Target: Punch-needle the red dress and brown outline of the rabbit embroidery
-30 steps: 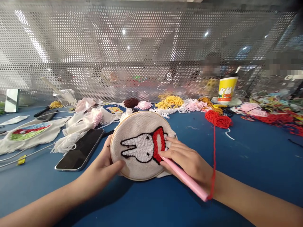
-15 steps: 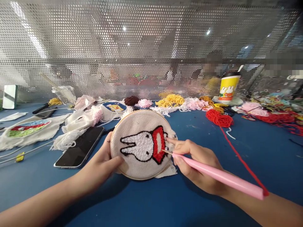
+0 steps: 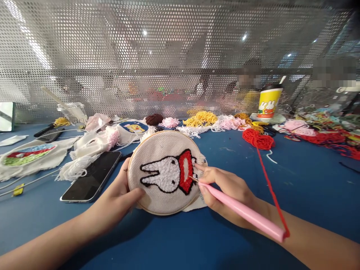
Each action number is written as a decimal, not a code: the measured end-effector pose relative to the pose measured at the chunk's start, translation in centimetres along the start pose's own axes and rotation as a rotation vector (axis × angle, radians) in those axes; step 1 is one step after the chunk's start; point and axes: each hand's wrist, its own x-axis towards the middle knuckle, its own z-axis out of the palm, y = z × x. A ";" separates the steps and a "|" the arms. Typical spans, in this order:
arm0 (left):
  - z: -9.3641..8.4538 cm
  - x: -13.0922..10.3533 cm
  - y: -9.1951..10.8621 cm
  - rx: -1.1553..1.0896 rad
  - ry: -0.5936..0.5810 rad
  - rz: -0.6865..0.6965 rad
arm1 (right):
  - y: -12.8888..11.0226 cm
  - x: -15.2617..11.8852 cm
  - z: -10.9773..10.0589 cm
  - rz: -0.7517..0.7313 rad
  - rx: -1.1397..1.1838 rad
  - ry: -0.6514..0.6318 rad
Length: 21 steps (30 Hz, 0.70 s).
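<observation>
My left hand (image 3: 120, 193) grips the left rim of a round embroidery hoop (image 3: 157, 150), its thumb lying on the front of the cloth. A white rabbit (image 3: 164, 174) outlined in black lies sideways on the fabric, with a red garment (image 3: 185, 183) around a bare, unfilled patch. My right hand (image 3: 225, 187) is closed around a pink punch needle (image 3: 242, 210), whose metal tip meets the cloth at the red part. One finger of that hand touches the hoop's right side. Red yarn (image 3: 268, 183) runs from the tool's back end to a red skein (image 3: 258, 139).
A black phone (image 3: 92, 178) lies left of the hoop, near pieces of worked cloth (image 3: 30, 157). Yellow yarn (image 3: 201, 119) and other skeins line the back of the blue table (image 3: 174, 243). A yellow cup (image 3: 270, 101) stands back right, before a perforated metal panel (image 3: 174, 45).
The punch needle's back end has swung left and slightly down, its tip still at the red part. The whole scene has shifted slightly left in view.
</observation>
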 end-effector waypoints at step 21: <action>-1.1 -0.6 0.1 0.250 -0.179 0.194 | 1.2 -0.4 1.5 -0.062 -0.050 -0.079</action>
